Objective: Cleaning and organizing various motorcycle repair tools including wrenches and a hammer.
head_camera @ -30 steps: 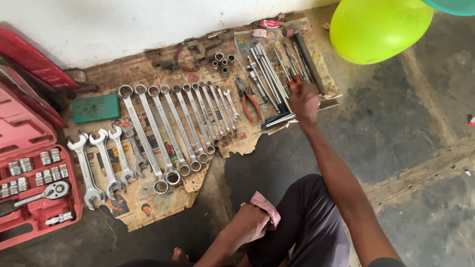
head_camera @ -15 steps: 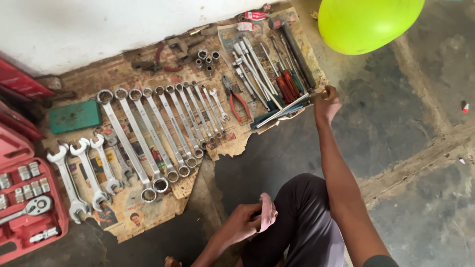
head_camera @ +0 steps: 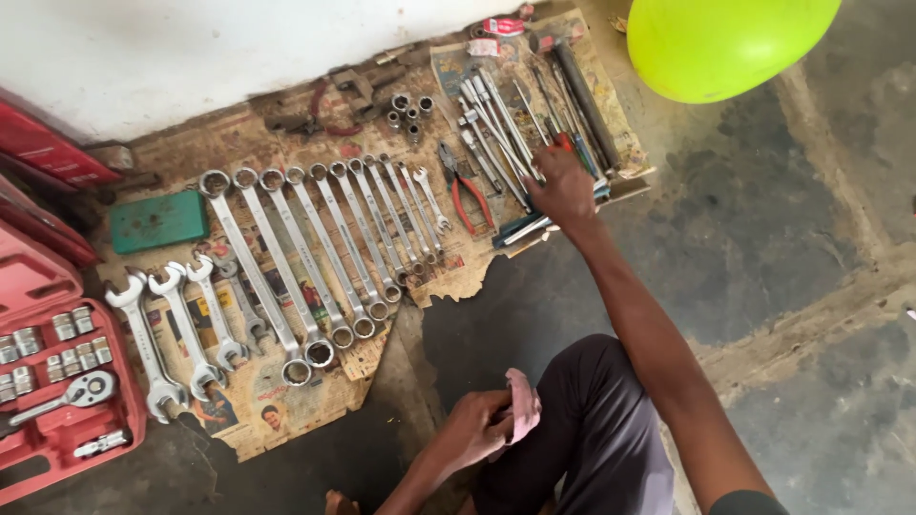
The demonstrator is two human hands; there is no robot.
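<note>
The right hand (head_camera: 565, 191) is laid on the screwdrivers (head_camera: 558, 143), fingers curled onto their handles; the shafts run away toward the wall. A pink rag (head_camera: 522, 405) is clamped in the left hand (head_camera: 474, 431), well apart, near the knee.

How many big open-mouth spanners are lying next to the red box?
3. The open-ended spanners lie side by side on the newspaper right of the red toolbox: left one, middle one, right one. A smaller one beside them may also count.
</note>
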